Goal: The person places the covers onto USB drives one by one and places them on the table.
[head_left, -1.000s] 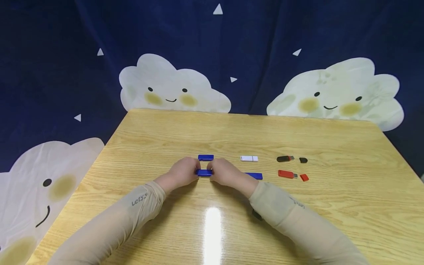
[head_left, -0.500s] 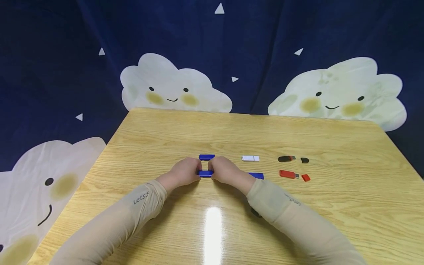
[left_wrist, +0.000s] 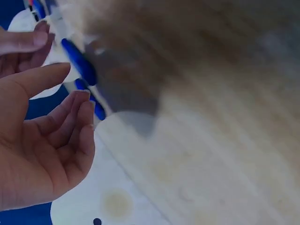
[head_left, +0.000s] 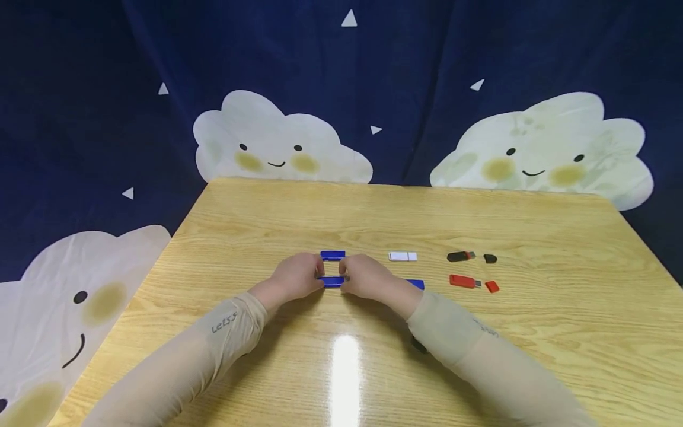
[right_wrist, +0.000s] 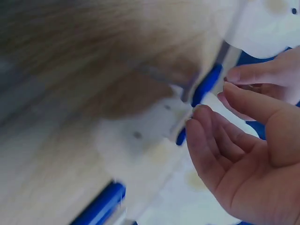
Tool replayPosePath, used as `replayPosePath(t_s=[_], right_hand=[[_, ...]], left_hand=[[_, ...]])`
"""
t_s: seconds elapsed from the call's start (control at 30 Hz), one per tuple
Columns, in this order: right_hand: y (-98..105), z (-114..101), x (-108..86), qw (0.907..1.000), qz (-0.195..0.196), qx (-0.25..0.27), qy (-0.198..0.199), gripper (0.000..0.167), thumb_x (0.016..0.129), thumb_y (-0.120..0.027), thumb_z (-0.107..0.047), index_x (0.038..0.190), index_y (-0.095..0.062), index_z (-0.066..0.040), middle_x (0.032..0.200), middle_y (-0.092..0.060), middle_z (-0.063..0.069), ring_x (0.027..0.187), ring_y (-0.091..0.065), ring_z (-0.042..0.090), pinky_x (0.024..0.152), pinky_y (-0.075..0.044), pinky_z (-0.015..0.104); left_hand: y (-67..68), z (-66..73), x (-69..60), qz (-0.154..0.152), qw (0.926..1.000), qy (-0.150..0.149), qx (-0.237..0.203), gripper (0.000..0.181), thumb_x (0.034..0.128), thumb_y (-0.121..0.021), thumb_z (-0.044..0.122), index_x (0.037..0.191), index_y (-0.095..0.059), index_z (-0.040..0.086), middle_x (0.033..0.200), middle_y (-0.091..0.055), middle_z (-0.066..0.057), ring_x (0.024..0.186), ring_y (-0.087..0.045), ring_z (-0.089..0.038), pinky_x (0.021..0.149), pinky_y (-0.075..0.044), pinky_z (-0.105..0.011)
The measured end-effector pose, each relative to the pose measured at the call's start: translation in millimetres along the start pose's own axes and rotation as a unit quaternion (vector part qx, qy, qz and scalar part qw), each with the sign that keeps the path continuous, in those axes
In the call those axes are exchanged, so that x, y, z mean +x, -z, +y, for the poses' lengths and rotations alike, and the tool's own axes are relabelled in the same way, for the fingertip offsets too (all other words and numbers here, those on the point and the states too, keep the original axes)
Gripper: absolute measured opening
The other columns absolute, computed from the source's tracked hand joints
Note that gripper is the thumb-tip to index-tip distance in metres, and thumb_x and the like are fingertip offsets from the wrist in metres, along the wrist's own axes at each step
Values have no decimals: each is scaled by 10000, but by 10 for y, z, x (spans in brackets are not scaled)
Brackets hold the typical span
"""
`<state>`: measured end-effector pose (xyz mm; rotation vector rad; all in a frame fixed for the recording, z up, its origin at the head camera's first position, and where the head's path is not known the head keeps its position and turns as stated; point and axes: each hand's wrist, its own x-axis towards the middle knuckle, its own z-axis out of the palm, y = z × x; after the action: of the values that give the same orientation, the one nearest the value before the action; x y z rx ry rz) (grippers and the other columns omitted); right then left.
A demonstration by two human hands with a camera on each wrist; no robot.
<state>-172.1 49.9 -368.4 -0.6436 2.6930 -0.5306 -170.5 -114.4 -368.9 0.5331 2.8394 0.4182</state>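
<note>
A blue USB stick lies on the table between the two hands. My left hand is at its left end; thumb and fingers stand apart in the left wrist view, close to the blue USB stick. At the right end is my right hand, its thumb and fingertips also separated by a gap in the right wrist view, near the same stick. Whether fingertips touch it is hard to tell. Just behind lies another blue stick. A further blue stick is partly hidden by the right wrist.
To the right lie a white USB stick, a black stick with its loose cap, and a red stick with its cap. A dark object shows beneath the right sleeve. The wooden table meets a cloud-printed curtain.
The right hand has shifted slightly right, and more of the near blue stick shows between the hands. The left hand has barely moved. The whole view shifts a little with the head.
</note>
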Motion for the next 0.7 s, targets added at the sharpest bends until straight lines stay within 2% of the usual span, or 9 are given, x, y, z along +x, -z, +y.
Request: replayPosePath(t_s=[0.07, 0.17, 0.3, 0.53, 0.63, 0.7], right_hand=[[85, 71, -124, 9999, -22, 93, -124, 283, 812, -672, -142, 1055, -624, -6, 751, -617, 19, 650, -514, 123, 640, -455, 271], [222, 222, -324, 9995, 6, 197, -256, 296, 843, -640, -167, 1088, -610, -3, 727, -596, 23, 616, -511, 124, 591, -433, 261], [381, 483, -604, 9985, 152, 265, -451, 299, 868, -621, -189, 1098, -613, 2, 770, -608, 40, 635, -519, 126, 597, -426, 264], [587, 991, -1174, 9925, 834, 530, -724, 309, 862, -638, -199, 1056, -620, 40, 744, -621, 39, 652, -529, 115, 608, -430, 276], [637, 1146, -1407, 9885, 984, 680, -930, 311, 875, -627, -199, 1063, -613, 48, 746, -615, 33, 654, -519, 114, 603, -422, 276], [647, 1217, -1536, 9859, 1027, 796, -1056, 303, 880, -626, -193, 1064, -609, 46, 743, -598, 31, 648, -498, 120, 587, -409, 273]], left_hand=[[39, 76, 34, 152, 9999, 9, -37, 138, 824, -659, 168, 916, -646, 65, 757, -621, -5, 662, -532, -128, 583, -447, -284], [80, 222, 120, 414, 9990, -154, -65, 131, 846, -615, 180, 911, -646, 72, 751, -610, -5, 651, -526, -131, 568, -440, -284], [75, 497, 281, 473, 9978, -458, 49, 139, 857, -605, 197, 930, -654, 89, 798, -626, 0, 697, -551, -134, 594, -461, -296], [6, 1156, 651, 231, 9952, -902, 313, 155, 883, -591, 236, 964, -654, 121, 920, -665, -1, 841, -599, -148, 698, -493, -314], [-53, 1412, 816, 82, 9940, -984, 475, 129, 901, -573, 246, 929, -638, 139, 921, -657, 24, 808, -583, -116, 677, -492, -291], [-113, 1544, 923, 4, 9933, -984, 613, 127, 911, -561, 248, 864, -618, 144, 864, -631, 39, 747, -549, -97, 632, -481, -272]])
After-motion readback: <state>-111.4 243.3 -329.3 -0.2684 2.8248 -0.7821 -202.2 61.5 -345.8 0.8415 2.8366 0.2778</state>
